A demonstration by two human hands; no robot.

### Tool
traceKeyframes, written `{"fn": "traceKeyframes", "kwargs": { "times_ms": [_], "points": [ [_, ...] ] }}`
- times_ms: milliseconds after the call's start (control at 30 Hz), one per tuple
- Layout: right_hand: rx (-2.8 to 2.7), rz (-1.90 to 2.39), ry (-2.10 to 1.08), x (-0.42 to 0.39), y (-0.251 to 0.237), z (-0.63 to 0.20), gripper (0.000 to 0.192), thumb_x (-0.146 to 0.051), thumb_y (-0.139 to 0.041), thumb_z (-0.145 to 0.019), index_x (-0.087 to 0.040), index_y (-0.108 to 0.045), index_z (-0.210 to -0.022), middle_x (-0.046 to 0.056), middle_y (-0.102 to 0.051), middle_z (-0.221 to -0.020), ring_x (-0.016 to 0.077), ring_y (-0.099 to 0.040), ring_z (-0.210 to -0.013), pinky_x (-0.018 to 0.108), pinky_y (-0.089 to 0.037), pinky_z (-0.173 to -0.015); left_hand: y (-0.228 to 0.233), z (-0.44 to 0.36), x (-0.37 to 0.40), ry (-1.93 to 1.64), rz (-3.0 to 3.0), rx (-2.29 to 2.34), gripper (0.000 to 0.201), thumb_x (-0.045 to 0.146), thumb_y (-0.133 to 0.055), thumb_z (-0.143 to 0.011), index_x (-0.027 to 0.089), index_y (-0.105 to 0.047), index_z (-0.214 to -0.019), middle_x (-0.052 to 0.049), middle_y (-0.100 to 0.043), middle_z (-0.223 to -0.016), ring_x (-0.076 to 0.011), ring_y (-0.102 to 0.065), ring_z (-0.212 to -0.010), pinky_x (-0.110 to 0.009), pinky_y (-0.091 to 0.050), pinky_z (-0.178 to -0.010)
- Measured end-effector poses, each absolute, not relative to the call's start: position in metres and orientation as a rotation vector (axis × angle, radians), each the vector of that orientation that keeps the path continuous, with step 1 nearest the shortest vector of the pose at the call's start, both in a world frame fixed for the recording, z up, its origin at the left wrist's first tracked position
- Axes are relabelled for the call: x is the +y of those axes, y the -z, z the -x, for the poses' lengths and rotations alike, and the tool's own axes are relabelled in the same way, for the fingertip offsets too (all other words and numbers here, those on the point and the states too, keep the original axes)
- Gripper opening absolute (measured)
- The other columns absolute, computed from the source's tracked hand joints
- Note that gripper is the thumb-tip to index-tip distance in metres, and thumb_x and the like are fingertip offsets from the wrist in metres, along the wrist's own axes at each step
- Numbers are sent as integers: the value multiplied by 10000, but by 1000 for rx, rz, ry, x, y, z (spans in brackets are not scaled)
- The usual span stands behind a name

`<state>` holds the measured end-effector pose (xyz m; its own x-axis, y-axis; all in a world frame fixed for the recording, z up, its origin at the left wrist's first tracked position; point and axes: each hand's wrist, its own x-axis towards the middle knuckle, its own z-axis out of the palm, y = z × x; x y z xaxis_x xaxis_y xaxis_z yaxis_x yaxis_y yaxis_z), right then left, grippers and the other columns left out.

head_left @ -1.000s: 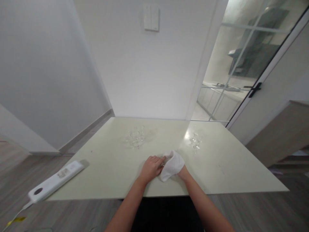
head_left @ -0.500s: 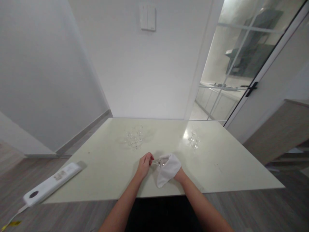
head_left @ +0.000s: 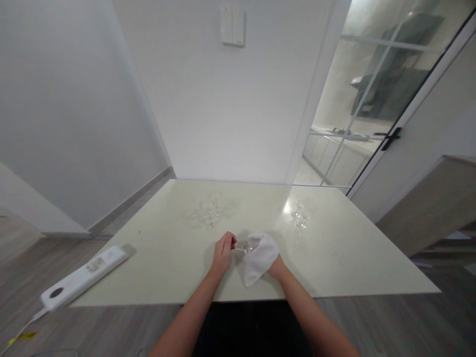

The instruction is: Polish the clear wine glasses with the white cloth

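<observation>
1. The left hand pinches the end of a small clear glass, its grip closed on it just above the counter.
2. The right hand is wrapped in a white cloth pressed around the glass's other end; how its grip stands cannot be told.
3. Farther back, a cluster of clear glasses stands left, and a smaller group of glasses right.
4. A long white device overhangs the counter's left edge.
</observation>
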<state>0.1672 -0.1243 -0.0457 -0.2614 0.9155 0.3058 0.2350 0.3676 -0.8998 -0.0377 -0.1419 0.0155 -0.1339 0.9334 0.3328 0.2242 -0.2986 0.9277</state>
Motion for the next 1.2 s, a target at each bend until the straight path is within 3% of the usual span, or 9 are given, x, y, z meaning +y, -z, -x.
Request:
{"fn": "traceKeyframes", "kwargs": {
  "times_ms": [133,267,400,533,767,967,1067,1200],
  "points": [
    [-1771,1008,-893,-134,34,-162,572,-468,-732,-752,-197,-648,-1248,141,-632,-1343,305,-557,-1284,531,-298,-1182,-15,38,-137,-1423,-1371,1314,442,514,-348,-942,202,-498,-667,11,-461,-606,-144,-432,-565,-255,-341,-525],
    [-1705,1040,-882,-131,31,-164,521,-431,-761,-719,-217,-674,-1186,116,-682,-1260,295,-604,-1211,525,-337,-1158,-16,40,-145,-1394,-1614,1254,332,486,-439,-918,193,-542,-803,8,-493,-682,-142,-453,-603,-256,-374,-572],
    [-1573,1030,-1011,-121,39,-171,380,-479,-713,-746,-256,-722,-1054,97,-736,-1123,308,-650,-1119,566,-398,-1096,-16,41,-156,-1535,-1983,1146,251,405,-488,-901,190,-550,-1014,-65,-575,-931,-182,-549,-800,-302,-446,-725],
    [-1487,1043,-1002,-118,48,-176,381,-539,-682,-757,-275,-726,-1028,97,-720,-1171,337,-620,-1178,631,-358,-1102,-15,39,-157,-1473,-2020,1247,206,353,-399,-954,211,-524,-873,-35,-551,-832,-174,-541,-770,-301,-429,-733],
    [-1718,993,-922,-131,35,-162,514,-416,-757,-726,-227,-642,-1190,118,-671,-1242,312,-560,-1250,568,-275,-1176,-9,38,-134,-1320,-1557,1354,385,490,-332,-974,216,-465,-738,24,-453,-662,-156,-449,-635,-278,-363,-606],
    [-1643,802,-926,-151,7,-156,752,-295,-795,-705,-231,-461,-1375,137,-577,-1308,250,-594,-1179,422,-440,-1083,-13,37,-130,-1302,-1420,1312,425,562,-382,-928,213,-464,-702,30,-428,-639,-144,-415,-601,-259,-331,-538],
    [-1609,729,-934,-155,1,-157,683,-299,-771,-739,-243,-496,-1361,135,-543,-1379,262,-551,-1260,432,-411,-1116,-16,36,-131,-1314,-1371,1314,437,584,-398,-912,211,-469,-695,31,-424,-631,-137,-399,-579,-253,-318,-511],
    [-1419,768,-961,-147,2,-157,465,-397,-676,-830,-211,-605,-1250,136,-631,-1307,273,-580,-1238,479,-418,-1114,-17,37,-130,-1354,-1277,1333,444,597,-396,-906,213,-465,-693,38,-407,-604,-125,-368,-536,-243,-302,-477]
  ]
}}
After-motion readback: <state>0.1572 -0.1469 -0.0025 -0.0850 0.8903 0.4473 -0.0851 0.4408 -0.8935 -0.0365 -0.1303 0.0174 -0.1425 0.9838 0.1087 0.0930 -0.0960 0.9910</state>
